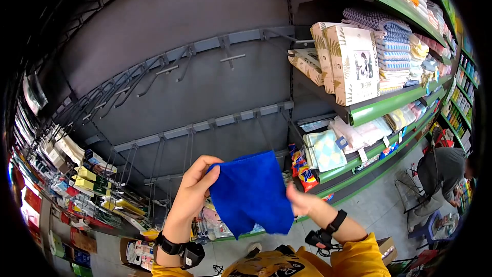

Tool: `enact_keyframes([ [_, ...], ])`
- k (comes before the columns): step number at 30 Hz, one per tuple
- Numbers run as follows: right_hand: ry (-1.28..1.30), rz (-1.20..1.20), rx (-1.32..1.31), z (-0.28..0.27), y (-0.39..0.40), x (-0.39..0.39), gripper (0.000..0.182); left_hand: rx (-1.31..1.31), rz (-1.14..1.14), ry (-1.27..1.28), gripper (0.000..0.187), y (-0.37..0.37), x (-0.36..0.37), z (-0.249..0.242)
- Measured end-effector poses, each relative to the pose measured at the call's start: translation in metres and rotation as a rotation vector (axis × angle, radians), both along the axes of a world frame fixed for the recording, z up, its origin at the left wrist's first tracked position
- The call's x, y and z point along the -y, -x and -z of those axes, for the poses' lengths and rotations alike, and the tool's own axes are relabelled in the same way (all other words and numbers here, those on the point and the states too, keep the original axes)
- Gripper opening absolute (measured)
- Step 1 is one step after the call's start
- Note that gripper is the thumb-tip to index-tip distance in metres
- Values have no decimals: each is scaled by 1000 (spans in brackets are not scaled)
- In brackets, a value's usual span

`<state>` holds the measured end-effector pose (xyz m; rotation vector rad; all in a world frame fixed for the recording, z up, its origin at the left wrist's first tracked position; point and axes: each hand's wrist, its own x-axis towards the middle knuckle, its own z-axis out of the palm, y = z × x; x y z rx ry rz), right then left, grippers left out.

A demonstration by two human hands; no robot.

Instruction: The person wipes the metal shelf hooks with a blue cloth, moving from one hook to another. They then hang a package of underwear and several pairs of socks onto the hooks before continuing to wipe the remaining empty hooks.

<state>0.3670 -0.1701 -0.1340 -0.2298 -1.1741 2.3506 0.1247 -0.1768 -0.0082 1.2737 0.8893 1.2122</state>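
A blue cloth (pixel 251 192) hangs spread out in front of my body, its lower edge uneven. My left hand (pixel 199 182) pinches its upper left corner between thumb and fingers. At the cloth's right edge is my right hand (pixel 303 201), thumb raised, its fingers partly hidden behind the cloth; whether they grip it cannot be made out. Behind and above the cloth, metal hooks stick out from a grey rail (pixel 225 120) on a dark back panel (pixel 230 87).
Green-edged shelves (pixel 379 110) on the right hold boxes (pixel 353 64), folded towels (pixel 394 51) and packets. Packaged goods (pixel 97 179) hang at the left. A person (pixel 443 174) is at the far right near a blue stool (pixel 433 226). An open carton (pixel 138 254) stands at lower left.
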Motion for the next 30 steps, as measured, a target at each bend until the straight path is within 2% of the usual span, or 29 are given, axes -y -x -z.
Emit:
enact_keyframes([
  [1,-224,71,136,-21,6,5,67,-59,-20,-2,14,3,-5,3],
  [2,-224,71,136,-37,5,4,67,-54,-17,5,16,5,-8,6],
  [4,-7,162,294,-53,7,2,61,-65,-151,-15,20,15,-15,11],
  [6,-7,196,271,-56,9,3,56,-79,-110,-35,25,24,-22,21],
  [8,26,251,174,-72,9,7,55,70,-226,1,32,28,-19,38],
  [10,32,268,166,-75,13,4,55,-137,30,300,72,45,-23,93],
  [11,48,295,158,-74,14,5,54,-255,106,262,82,41,-21,88],
  [12,44,322,146,-76,16,2,54,-212,457,452,89,34,-22,122],
  [13,81,330,141,-77,18,3,52,-183,412,436,95,7,-3,100],
  [14,81,330,141,-70,18,5,52,-199,467,454,96,11,-7,104],
  [16,53,232,111,-62,18,1,50,196,257,536,90,-19,16,93],
  [17,103,224,110,-65,18,2,47,196,257,536,90,-17,16,95],
  [19,81,236,154,-60,14,-1,47,431,325,415,69,-13,10,103],
  [20,55,242,186,-56,12,-3,46,431,325,415,69,-7,6,104],
  [22,60,265,312,-56,-8,-12,49,182,243,470,56,4,-2,106],
  [23,-37,278,350,-52,-16,-16,44,147,207,361,40,9,4,104],
  [24,-127,290,384,-45,-25,-17,38,147,207,361,40,16,9,107],
  [26,-626,233,554,-42,-53,-24,24,17,307,111,35,25,9,111],
  [27,-537,232,638,-54,-49,-19,15,25,255,151,26,20,12,101],
  [28,-538,230,639,-55,-45,-26,15,27,253,150,26,26,4,107],
  [30,-598,143,65,-55,-38,-40,28,-138,510,-72,30,40,-15,111],
])
